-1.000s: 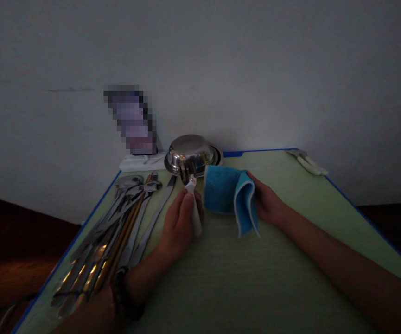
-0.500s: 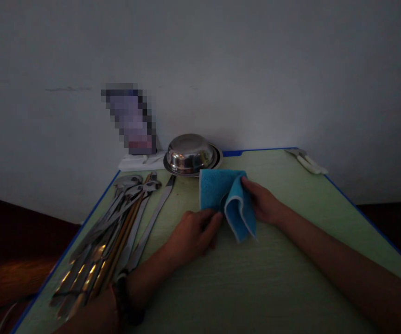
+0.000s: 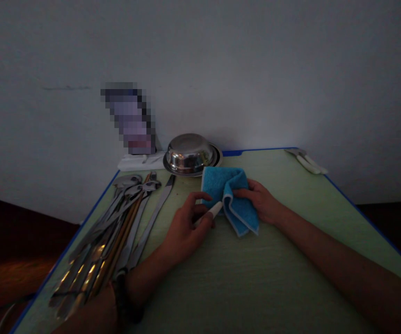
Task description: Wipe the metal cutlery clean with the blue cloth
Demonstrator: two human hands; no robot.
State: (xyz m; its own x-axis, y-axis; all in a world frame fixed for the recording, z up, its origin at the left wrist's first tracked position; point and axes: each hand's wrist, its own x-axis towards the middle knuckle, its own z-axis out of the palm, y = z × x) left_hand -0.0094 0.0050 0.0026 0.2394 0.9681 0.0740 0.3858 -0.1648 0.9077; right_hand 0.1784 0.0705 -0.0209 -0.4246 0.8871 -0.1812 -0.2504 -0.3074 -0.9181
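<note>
My left hand [image 3: 183,228] is closed on the white handle [image 3: 213,211] of a small utensil; the utensil's far end is tucked inside a folded blue cloth [image 3: 228,197]. My right hand [image 3: 261,201] grips that cloth from the right, fingers pressed into its folds. Both hands rest low over the pale green table [image 3: 242,273]. What kind of utensil it is stays hidden by the cloth.
A row of several long metal utensils [image 3: 117,227] lies along the table's left edge. An upturned steel bowl [image 3: 190,154] sits at the back by the wall, beside a white tray [image 3: 138,162]. Two white-handled items [image 3: 308,162] lie at the far right corner.
A second ago my left hand held the white-handled utensil upright beside the cloth. It has since lowered and pushed the utensil's end into the cloth, which my right hand has bunched round it.
</note>
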